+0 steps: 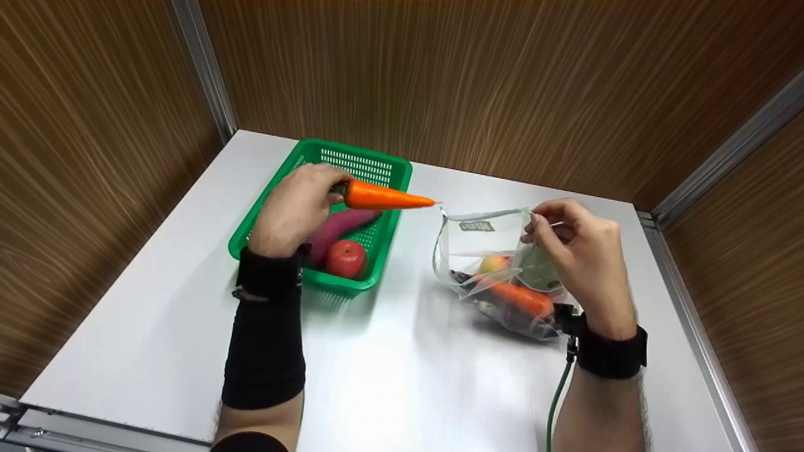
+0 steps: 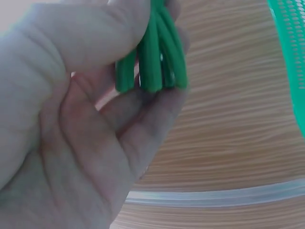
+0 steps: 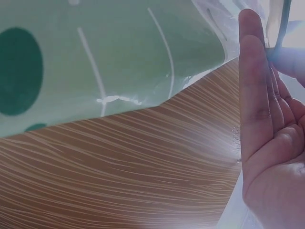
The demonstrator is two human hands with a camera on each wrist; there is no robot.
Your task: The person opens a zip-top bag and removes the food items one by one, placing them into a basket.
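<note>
The left hand [image 1: 295, 210] gripped a carrot [image 1: 384, 197] by its green stem above the green basket [image 1: 370, 164] near the table's far edge; the right hand [image 1: 581, 251] pinched the clear bag's [image 1: 483, 245] rim.

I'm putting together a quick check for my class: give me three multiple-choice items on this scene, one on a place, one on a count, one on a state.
1. Where is the round red tomato?
A. In the green plastic basket
B. In the clear plastic bag
C. On the bare white table

2. How many orange carrots show?
A. One
B. Two
C. Three

3. What is the left hand doing?
A. Resting flat on the table
B. Gripping an orange carrot by its green stem end
C. Hanging idle

Answers: 1 A, it lies at the basket's near end beside a purple sweet potato. 2 B, one in the left hand, a second carrot inside the bag. 3 B, fingers curl round the stem; the right hand pinches the bag's rim.
</note>
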